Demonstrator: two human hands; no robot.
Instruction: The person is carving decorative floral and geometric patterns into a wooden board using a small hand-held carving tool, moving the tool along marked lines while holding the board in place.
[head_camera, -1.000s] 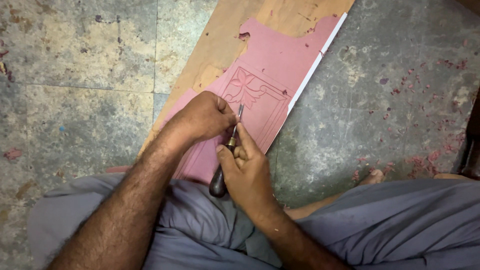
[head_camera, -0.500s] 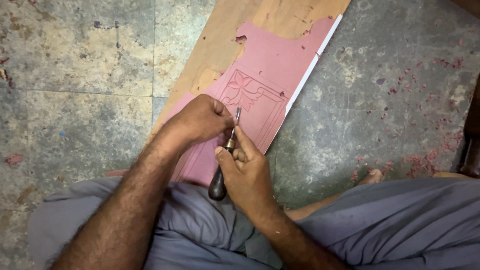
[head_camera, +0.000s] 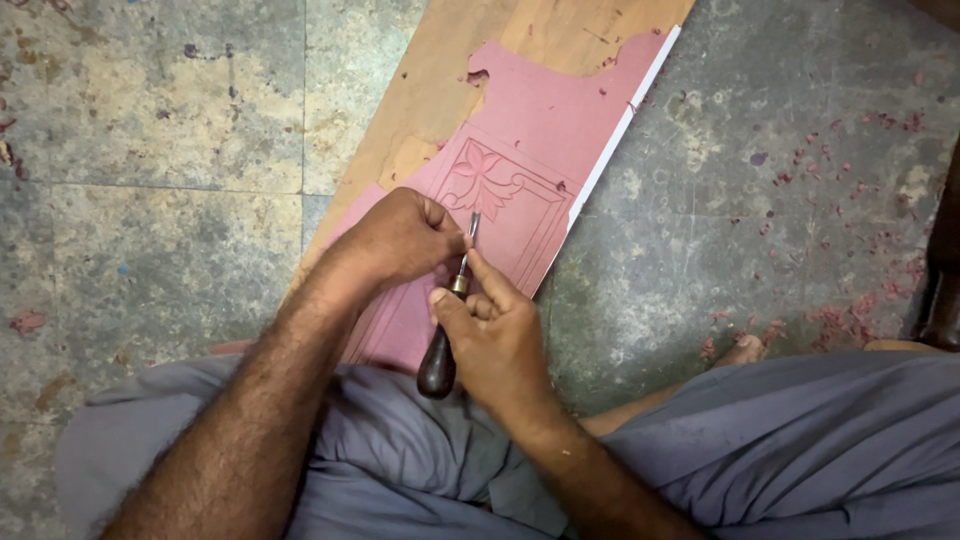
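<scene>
Your carving tool (head_camera: 452, 310), dark wood handle w/ a thin metal blade, sits tip-down on the pink sheet (head_camera: 560, 120) laid on the wooden board (head_camera: 440, 70). Right hand (head_camera: 495, 345) is wrapped tight round the handle, left hand (head_camera: 400, 238) curled, fingertips pinching the blade. Flower motif (head_camera: 480, 178) and frame lines look cut; rest of the pink is plain, so imo lots left. Pink chips on the floor (head_camera: 800, 200).

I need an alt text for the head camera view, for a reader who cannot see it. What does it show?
Seen from above, a seated person's right hand holds a dark-handled carving tool whose metal tip meets a pink-coated wooden board, while the left hand steadies the blade near a carved floral pattern. The board lies on a worn stone floor with pink shavings; grey cloth covers the legs.
</scene>
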